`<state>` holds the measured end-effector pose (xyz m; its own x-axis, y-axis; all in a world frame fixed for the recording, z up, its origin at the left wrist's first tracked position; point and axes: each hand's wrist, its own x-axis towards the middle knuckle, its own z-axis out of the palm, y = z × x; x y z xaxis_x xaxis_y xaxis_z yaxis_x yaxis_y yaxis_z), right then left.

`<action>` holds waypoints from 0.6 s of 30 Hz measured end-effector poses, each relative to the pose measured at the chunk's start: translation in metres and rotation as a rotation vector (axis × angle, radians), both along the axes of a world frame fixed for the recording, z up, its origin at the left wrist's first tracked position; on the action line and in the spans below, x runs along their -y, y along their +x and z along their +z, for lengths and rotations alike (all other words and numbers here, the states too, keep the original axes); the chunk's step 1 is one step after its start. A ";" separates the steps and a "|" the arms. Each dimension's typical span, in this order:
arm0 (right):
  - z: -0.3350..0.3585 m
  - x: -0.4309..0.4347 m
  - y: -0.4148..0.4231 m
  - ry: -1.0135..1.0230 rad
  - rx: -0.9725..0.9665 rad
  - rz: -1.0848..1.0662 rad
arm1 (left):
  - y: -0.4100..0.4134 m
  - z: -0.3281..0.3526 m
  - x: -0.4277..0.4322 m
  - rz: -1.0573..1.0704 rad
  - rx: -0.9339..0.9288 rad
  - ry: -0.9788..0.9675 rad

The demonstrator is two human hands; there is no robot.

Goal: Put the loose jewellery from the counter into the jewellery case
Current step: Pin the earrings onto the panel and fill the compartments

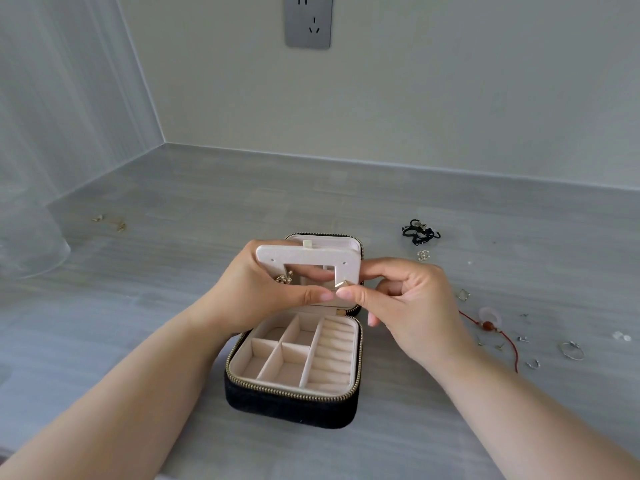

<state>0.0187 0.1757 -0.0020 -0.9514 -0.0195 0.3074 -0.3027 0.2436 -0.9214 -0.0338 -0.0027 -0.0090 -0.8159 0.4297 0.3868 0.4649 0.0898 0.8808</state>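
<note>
Fingers [353, 293] of the right hand [408, 306] pinch a small gold earring [341, 285] against the near right corner of the pale earring panel [308, 254]. The left hand [263, 292] grips the panel above the open jewellery case [294, 403]. Whether the earring's post sits in a hole is hard to tell. Other loose pieces [488, 323] lie right of the case on the counter [173, 271], nearer the right hand; a gold chain [110, 221] lies far left. No writing is readable, though one logo earring [423, 255] shows interlocked Cs.
</note>
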 end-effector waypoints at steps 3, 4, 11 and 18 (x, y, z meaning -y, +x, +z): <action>0.001 -0.001 0.000 -0.025 0.024 0.017 | -0.001 -0.002 0.001 -0.003 -0.006 0.002; 0.002 0.000 0.000 -0.031 0.033 0.025 | -0.002 -0.002 0.001 0.000 -0.011 -0.001; 0.002 -0.003 -0.005 -0.040 0.112 0.066 | 0.000 0.000 0.003 -0.027 0.014 -0.087; -0.004 -0.006 -0.009 -0.129 0.144 0.051 | 0.006 0.014 0.009 -0.084 0.144 -0.062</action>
<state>0.0095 0.1821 -0.0059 -0.9845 -0.0377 0.1715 -0.1746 0.1090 -0.9786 -0.0279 -0.0121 0.0048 -0.8209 0.5185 0.2393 0.3429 0.1124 0.9326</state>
